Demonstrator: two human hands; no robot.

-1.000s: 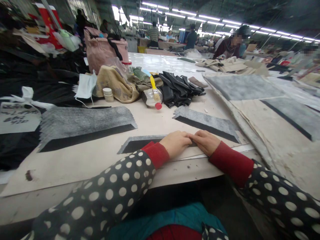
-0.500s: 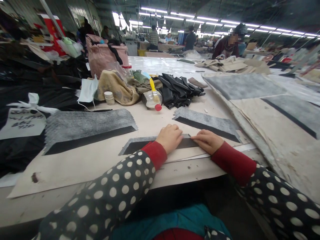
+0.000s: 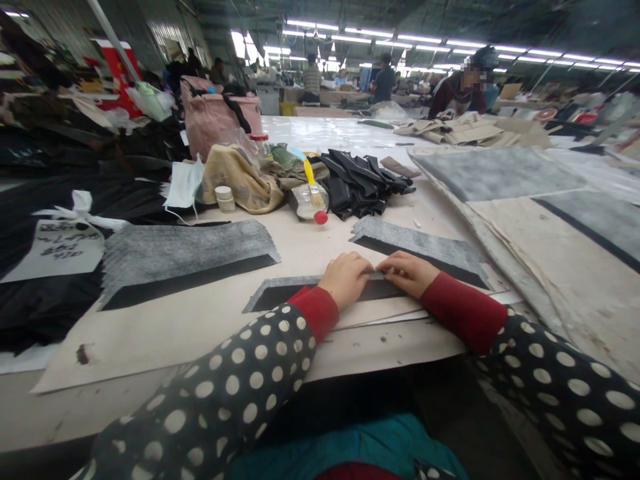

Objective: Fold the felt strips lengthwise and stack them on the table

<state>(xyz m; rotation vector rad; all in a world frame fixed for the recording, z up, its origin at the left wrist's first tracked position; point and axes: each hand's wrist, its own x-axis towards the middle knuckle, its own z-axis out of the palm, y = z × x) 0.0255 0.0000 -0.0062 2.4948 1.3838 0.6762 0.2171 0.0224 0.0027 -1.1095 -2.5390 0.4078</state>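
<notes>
In front of me lies a black fabric strip [image 3: 285, 293] with grey edging along its far side and left end. My left hand [image 3: 349, 280] rests over its middle, fingers closed at the far edge. My right hand [image 3: 409, 274] pinches the same edge further right, its fingertips almost touching those of the left. The right end of the strip is partly covered by my right hand. To the left is a fanned stack of grey-and-black fabric pieces [image 3: 195, 248]. Another such stack [image 3: 420, 248] lies just beyond my right hand.
Behind the stacks are a clear bottle with a red cap [image 3: 320, 217], a yellow-handled brush [image 3: 311, 177], a small white jar [image 3: 225, 199], black scraps [image 3: 363, 183] and a pink bag [image 3: 220, 110]. Layered fabric sheets [image 3: 530, 247] cover the right side. A co-worker [image 3: 465, 87] leans over the far table.
My right hand has shifted left along the strip's far edge, so its fingertips now come close to my left hand's. The whole view has moved slightly.
</notes>
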